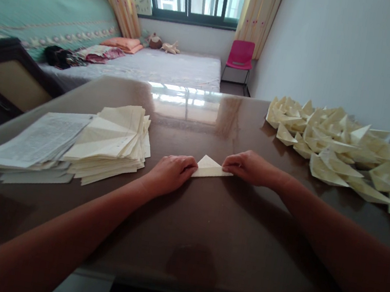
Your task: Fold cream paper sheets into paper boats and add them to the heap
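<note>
A small folded piece of cream paper [208, 167] lies on the dark glossy table [204, 226], shaped like a low triangle. My left hand [170, 173] is closed, its fingers pressing the paper's left end. My right hand [249, 167] is closed too, pinching the paper's right end against the table. Both forearms reach in from the near edge.
A stack of flat cream and printed sheets [76, 144] lies at the left. A heap of several folded paper shapes [346, 150] covers the right side. Beyond the table are a bed [163, 64], a pink chair [240, 54] and a window.
</note>
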Demonstrator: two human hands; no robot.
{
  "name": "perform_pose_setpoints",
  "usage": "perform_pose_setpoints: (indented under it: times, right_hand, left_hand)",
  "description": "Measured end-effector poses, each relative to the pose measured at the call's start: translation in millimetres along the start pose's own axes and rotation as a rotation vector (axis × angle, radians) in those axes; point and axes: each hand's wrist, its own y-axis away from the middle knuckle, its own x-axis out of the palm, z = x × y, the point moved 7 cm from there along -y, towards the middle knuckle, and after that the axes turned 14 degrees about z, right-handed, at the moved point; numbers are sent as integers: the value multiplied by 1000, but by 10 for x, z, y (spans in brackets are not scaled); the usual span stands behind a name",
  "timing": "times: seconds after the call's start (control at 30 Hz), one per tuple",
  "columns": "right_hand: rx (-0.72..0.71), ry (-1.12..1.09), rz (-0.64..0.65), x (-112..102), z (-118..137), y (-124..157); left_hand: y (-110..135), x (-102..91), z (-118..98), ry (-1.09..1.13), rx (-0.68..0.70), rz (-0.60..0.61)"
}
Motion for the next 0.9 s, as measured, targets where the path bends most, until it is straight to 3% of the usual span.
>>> perform_pose_setpoints:
  times: [0.23,0.4,0.9]
  right_hand:
    - [43,66,-11,24,12,-1]
    - [33,89,18,13,22,26]
    - [44,144,11,23,32,29]
  left_hand:
    - [-6,-29,88,98,29,-37]
    - [86,-46,182,68,-50,32]
    - [107,-25,59,-85,-45,18]
